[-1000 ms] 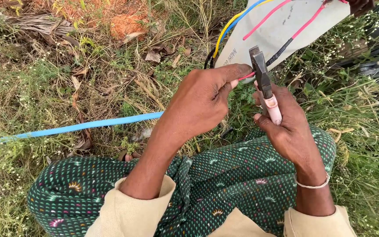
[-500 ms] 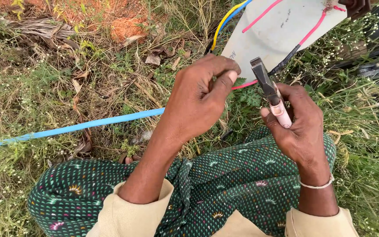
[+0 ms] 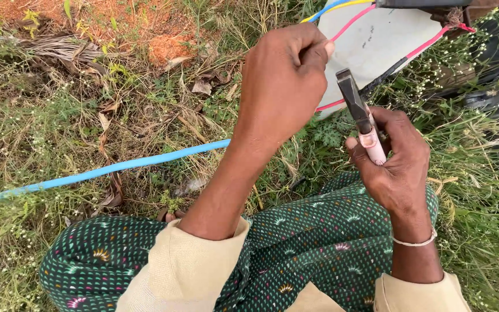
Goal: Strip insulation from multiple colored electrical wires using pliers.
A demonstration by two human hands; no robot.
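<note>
Basically left hand (image 3: pixel 281 81) fingers pinch the thin, limp pink wire (image 3: pixel 348 24) by the white panel (image 3: pixel 376 46)'s top edge, right hand (image 3: pixel 397 164) fist-wrapped on rigid pliers (image 3: pixel 360 118)' pink handles.

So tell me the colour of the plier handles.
Pale pink plier handles, head view.

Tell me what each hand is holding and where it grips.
Left hand pinches a red wire along its length. Right hand grips pliers by the pink handles.

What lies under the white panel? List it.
Grass and a red wire emerge from below the white panel; the left hand covers its left edge, so whatever else lies beneath is hidden.
</note>
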